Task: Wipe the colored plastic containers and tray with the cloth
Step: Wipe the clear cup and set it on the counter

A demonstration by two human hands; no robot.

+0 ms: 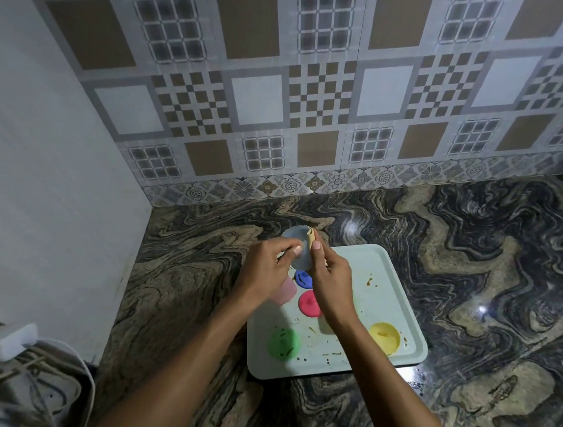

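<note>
"Tray [380, 281] on the marbled surface [475, 252], is it clean?"
"Not yet, I'd say: brown smears dot it, and the green container [283, 344] and yellow container [384, 338] on it show marks."
"And the hands?"
"Left hand [265, 263] grips a pale blue container [292, 234] over the tray's far corner; right hand [332, 280] pinches the tan cloth [310, 238] against its rim."

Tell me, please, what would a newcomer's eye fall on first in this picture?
The hands draw the eye first: over the tray's far left corner, the left hand holds a pale container while the right hand presses a tan cloth to its rim. Below, on the stained white tray, sit a blue container, a red container, a green container and a yellow container. Everything rests on a swirly marbled counter.
</note>
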